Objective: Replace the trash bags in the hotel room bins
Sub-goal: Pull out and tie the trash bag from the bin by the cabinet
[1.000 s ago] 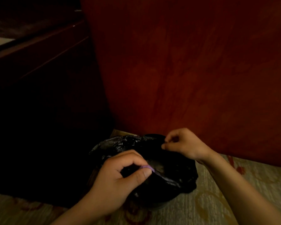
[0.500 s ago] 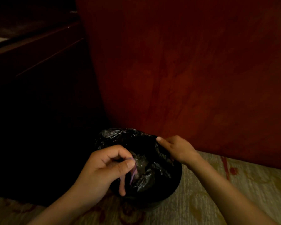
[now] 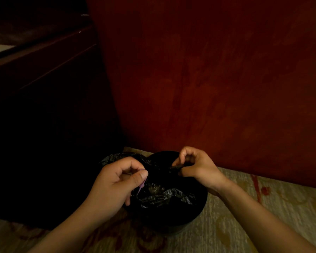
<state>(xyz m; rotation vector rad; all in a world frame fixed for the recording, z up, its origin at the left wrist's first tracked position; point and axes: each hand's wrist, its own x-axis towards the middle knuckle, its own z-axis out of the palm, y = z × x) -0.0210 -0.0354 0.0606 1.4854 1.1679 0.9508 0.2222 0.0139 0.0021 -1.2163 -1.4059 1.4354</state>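
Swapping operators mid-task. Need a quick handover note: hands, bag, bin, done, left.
Left hand: pinching a purple strip at the near-left edge of the black trash bag.
Right hand: pinching a bunched bit of bag edge at the far-right side.
Bin: round, dark, upright on the patterned carpet, beside the red wooden panel.
Done: bag sits crumpled inside the bin.
Left: bag edge is not spread over the rim; part drapes over the far-left side. Too dark to tell whether this is the old or new bag.
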